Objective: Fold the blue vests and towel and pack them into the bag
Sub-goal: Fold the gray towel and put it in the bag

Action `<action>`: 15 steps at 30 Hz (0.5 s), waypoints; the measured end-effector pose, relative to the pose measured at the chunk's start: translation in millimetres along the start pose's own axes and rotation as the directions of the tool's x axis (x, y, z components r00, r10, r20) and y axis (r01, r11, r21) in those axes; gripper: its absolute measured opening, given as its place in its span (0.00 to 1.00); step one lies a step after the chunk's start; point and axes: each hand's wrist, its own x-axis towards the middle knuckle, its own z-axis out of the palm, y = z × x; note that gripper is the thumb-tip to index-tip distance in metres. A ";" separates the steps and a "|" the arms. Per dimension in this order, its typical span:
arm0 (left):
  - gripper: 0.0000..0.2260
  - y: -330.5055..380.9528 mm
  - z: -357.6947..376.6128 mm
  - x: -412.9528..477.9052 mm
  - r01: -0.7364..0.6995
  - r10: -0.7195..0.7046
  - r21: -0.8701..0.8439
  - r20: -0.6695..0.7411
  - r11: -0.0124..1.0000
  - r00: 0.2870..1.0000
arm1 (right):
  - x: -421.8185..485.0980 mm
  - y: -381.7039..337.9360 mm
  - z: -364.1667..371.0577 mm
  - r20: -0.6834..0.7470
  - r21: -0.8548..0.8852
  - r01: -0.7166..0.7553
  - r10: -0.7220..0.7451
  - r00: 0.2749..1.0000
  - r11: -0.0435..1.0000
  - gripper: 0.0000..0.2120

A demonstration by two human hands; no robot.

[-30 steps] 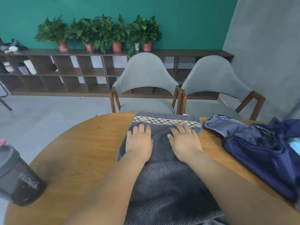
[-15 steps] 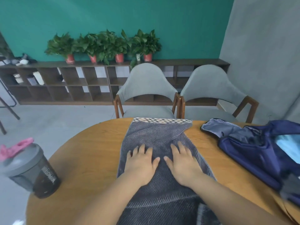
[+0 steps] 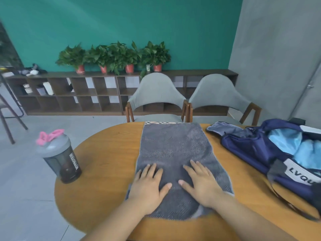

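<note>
Both hands have slid back along the grey woven towel [image 3: 173, 145], from its checked far border to its near end. The left hand [image 3: 147, 186] and right hand [image 3: 202, 186] press flat on it, fingers straight, thumbs near but apart. The towel lies lengthwise on the round wooden table [image 3: 107, 171]. Right of it sits the open navy fabric bag [image 3: 251, 148], light-blue cloth [image 3: 295, 145] inside. A dark shaker bottle [image 3: 60, 159] stands left.
</note>
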 end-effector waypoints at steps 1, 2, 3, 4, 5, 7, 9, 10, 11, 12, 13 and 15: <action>0.36 -1.7 -0.1 2.6 0.005 -0.005 0.003 0.017 1.000 1.000 | 0.7 6.6 0.3 -0.046 0.037 0.003 -0.002 0.999 0.999 0.51; 0.37 -3.2 -1.6 3.1 0.000 0.000 0.008 0.004 1.000 1.000 | 0.7 12.9 0.7 -0.107 0.059 0.008 -0.002 0.994 0.998 0.51; 0.37 -5.0 -2.4 1.6 -0.019 0.019 0.015 -0.031 1.000 0.999 | -1.5 16.2 -0.7 -0.167 0.060 0.024 -0.014 0.986 0.998 0.49; 0.37 -6.5 -1.3 -2.2 -0.058 0.060 0.022 -0.077 0.998 0.995 | -6.1 18.1 -0.4 -0.218 0.037 0.063 -0.053 0.975 0.997 0.44; 0.35 -7.5 1.4 -9.3 -0.116 0.118 0.026 -0.123 0.993 0.985 | -14.8 17.9 0.2 -0.253 0.009 0.120 -0.114 0.961 0.993 0.38; 0.31 -9.6 8.8 -25.5 -0.237 0.231 -0.004 -0.222 0.971 0.947 | -35.3 19.8 5.3 -0.307 -0.030 0.237 -0.235 0.922 0.971 0.28; 0.26 -13.5 11.1 -38.6 -0.306 0.277 -0.043 -0.324 0.951 0.905 | -53.1 26.6 8.6 -0.326 -0.021 0.289 -0.280 0.903 0.957 0.23; 0.23 -15.6 10.6 -43.0 -0.330 0.297 -0.027 -0.371 0.944 0.880 | -58.9 31.5 9.7 -0.332 -0.012 0.293 -0.280 0.901 0.956 0.23; 0.19 -17.7 10.0 -46.1 -0.354 0.323 -0.001 -0.407 0.935 0.854 | -63.3 35.4 8.9 -0.331 -0.007 0.289 -0.275 0.903 0.957 0.23; 0.15 -19.0 10.1 -48.9 -0.377 0.347 0.012 -0.419 0.926 0.839 | -66.9 38.3 8.4 -0.330 -0.011 0.292 -0.279 0.902 0.956 0.23; 0.12 -19.6 10.1 -51.2 -0.394 0.356 -0.008 -0.411 0.919 0.839 | -69.5 39.5 6.9 -0.331 -0.019 0.303 -0.292 0.897 0.953 0.22; 0.11 -19.6 11.9 -56.3 -0.391 0.323 -0.122 -0.370 0.912 0.871 | -73.6 40.5 5.2 -0.331 -0.029 0.356 -0.345 0.878 0.934 0.18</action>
